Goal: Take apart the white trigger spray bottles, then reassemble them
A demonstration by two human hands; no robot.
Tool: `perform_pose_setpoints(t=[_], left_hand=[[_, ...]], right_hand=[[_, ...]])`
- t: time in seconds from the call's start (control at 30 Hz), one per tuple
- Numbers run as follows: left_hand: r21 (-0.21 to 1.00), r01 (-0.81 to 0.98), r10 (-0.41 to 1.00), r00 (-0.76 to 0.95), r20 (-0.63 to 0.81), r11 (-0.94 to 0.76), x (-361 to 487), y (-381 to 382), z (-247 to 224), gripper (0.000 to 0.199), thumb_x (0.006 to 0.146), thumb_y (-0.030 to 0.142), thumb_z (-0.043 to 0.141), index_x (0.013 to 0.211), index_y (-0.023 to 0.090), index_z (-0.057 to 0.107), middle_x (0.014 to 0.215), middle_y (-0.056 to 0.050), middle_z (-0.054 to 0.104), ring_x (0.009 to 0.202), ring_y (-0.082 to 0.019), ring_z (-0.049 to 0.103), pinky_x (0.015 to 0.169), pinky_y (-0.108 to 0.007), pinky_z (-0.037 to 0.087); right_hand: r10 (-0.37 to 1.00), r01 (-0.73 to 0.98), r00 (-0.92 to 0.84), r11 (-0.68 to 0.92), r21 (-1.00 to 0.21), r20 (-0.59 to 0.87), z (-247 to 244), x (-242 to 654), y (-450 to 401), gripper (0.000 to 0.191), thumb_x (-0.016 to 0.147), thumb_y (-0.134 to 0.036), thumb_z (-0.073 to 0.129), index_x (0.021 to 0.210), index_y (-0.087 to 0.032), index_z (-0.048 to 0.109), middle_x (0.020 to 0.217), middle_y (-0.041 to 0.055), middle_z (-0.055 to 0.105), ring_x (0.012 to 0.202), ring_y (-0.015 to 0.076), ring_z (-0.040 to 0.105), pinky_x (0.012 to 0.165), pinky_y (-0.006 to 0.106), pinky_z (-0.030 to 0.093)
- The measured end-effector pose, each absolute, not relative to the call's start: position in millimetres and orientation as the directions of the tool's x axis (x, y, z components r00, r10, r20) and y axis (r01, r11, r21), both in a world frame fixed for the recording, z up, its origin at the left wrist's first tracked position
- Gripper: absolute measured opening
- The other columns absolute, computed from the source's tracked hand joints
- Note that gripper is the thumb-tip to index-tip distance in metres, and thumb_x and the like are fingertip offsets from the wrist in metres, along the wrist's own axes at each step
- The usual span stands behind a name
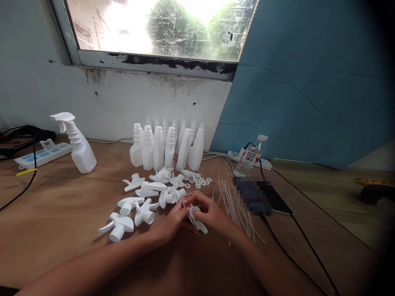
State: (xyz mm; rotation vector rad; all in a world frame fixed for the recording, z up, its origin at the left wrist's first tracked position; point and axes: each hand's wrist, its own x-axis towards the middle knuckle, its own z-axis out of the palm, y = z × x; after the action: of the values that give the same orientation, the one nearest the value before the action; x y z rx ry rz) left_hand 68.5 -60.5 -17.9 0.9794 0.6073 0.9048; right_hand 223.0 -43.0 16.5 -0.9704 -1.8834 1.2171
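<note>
Near the table's front, my left hand (174, 220) and my right hand (206, 209) meet around one white spray head (197, 222). The fingers of both hands are closed on it, and its round collar faces up. Left of my hands lie several loose white spray heads (121, 224). Just beyond my fingers is a pile of small white rings (200, 181). A thin pointed tool (212, 190) lies behind my right hand, and thin white tubes (231, 201) are spread to its right.
Several open white bottles (158, 148) stand by the wall. A bottle with a spray head (80, 150) and a power strip (46, 154) are at left. At right are a clear water bottle (248, 158), a dark phone (276, 197) and cables.
</note>
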Motion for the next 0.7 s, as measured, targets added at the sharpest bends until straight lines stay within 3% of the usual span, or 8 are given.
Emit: perform_pose_setpoints(t=[0.43, 0.7], left_hand=[[0.918, -0.334, 0.878, 0.477, -0.033, 0.216, 70.3, -64.8, -10.5, 0.037, 0.083, 0.044, 0.058, 0.107, 0.016, 0.049, 0.105, -0.010, 0.057, 0.087, -0.021, 0.062, 0.064, -0.028, 0.054], [0.895, -0.363, 0.869, 0.491, -0.052, 0.259, 68.7, -61.7, -12.6, 0.037, 0.087, 0.037, 0.053, 0.115, 0.014, 0.046, 0.097, -0.009, 0.058, 0.081, -0.020, 0.063, 0.066, -0.034, 0.054]], right_hand=[[0.886, 0.181, -0.433, 0.265, -0.947, 0.166, 18.6, 220.0, -42.0, 0.014, 0.062, -0.012, 0.051, 0.072, -0.018, 0.059, 0.082, 0.0014, 0.056, 0.079, 0.0153, 0.055, 0.072, 0.028, 0.045], [0.833, 0.146, -0.536, 0.254, -0.956, 0.140, 20.4, 228.0, -37.6, 0.022, 0.070, -0.016, 0.053, 0.087, -0.018, 0.066, 0.098, 0.0044, 0.061, 0.091, 0.0177, 0.057, 0.079, 0.030, 0.046]])
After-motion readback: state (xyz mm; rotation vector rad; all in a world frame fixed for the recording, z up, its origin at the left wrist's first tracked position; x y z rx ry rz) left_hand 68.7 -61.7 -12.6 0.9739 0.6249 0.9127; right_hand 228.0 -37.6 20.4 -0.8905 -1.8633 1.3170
